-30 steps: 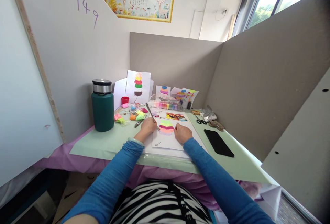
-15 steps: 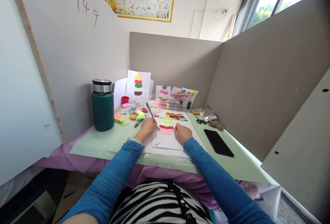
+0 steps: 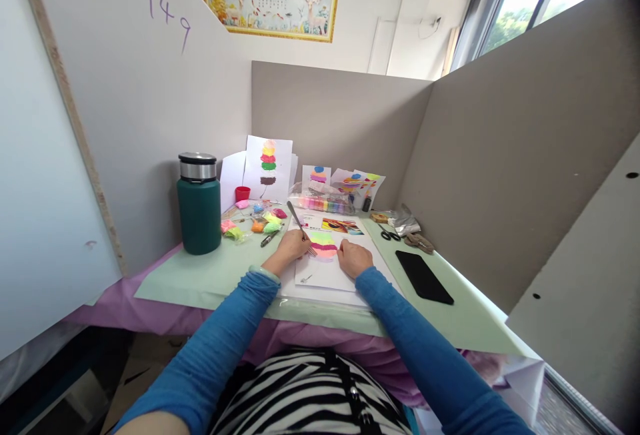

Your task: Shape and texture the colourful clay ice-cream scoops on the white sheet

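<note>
My left hand (image 3: pixel 293 247) is closed around a metal fork (image 3: pixel 296 216), its handle pointing up and away and its tines low at the left edge of the coloured bands. The bands (image 3: pixel 324 245), yellow-green, dark pink and salmon with a pale one below, lie on a white sheet (image 3: pixel 325 278). On the right side of that sheet rests my right hand (image 3: pixel 354 258), fingers curled in beside the bands; whether it holds anything is hidden.
A green bottle (image 3: pixel 199 211) stands at the left, near colourful clay lumps (image 3: pixel 257 227). Scissors (image 3: pixel 391 234) and a black phone (image 3: pixel 424 277) lie at the right. Painted cards (image 3: pixel 269 168) and a clear bag (image 3: pixel 325 203) are at the back.
My left hand has shifted slightly to the right with the fork, whose tines are now a bit further over the bands' left edge. My right hand has not visibly moved.
</note>
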`<state>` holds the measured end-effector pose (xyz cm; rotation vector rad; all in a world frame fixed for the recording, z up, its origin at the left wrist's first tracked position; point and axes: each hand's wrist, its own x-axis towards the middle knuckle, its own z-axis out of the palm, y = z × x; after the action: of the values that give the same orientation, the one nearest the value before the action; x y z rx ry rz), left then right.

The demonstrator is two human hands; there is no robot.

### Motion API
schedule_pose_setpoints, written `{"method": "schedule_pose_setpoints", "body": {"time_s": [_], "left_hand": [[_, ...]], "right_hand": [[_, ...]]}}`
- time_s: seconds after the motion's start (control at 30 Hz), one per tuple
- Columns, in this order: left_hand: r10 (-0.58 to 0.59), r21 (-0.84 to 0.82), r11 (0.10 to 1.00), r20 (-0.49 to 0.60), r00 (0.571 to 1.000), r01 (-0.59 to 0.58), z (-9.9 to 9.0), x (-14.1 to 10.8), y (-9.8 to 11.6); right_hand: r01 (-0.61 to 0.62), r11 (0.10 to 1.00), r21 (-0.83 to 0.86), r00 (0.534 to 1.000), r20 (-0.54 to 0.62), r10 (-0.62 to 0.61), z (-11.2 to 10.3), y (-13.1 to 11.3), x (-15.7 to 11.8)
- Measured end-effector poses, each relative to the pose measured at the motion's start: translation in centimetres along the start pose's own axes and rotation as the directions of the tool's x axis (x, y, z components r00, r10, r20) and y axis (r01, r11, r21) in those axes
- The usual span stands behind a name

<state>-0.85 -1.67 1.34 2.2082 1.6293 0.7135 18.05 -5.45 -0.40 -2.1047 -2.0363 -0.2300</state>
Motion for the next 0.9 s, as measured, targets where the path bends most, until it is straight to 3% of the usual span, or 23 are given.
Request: {"method": "schedule_pose_setpoints", "body": {"time_s": [0.3, 0.57, 0.9], "left_hand": [[-0.097, 0.093, 0.99, -0.125, 0.987, 0.109, -0.97, -0.24, -0.03], [-0.053, -0.044, 0.997, 0.055, 0.997, 0.056, -0.75, -0.43, -0.18], [-0.12, 0.09, 0.988, -0.067, 0.991, 0.126, -0.91, 0.04, -0.62]], "right_hand": [[-0.003, 1.0, 0.015, 1.0, 0.004, 0.003, -0.19, -0.03, -0.07], [-0.005, 1.0, 0.008, 1.0, 0.007, 0.005, -0.25, -0.16, -0.18], [-0.002, 1.0, 0.007, 1.0, 0.009, 0.002, -0.03, -0.02, -0.02]]}}
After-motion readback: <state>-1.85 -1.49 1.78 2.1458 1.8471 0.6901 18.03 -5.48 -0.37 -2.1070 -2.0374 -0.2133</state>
